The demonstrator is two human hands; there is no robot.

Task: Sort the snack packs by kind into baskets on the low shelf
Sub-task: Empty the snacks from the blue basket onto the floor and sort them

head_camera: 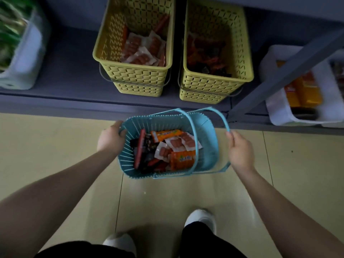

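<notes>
Blue plastic filled the gap between your hands: the blue basket sat on the floor, holding mixed snack packs. Your left hand gripped its left rim, fingers curled over the edge. Your right hand pinched one raised handle at its right end. Beyond your grip, on the low shelf, stood two yellow baskets: the left yellow basket held sausage packs, the right yellow basket dark packs.
</notes>
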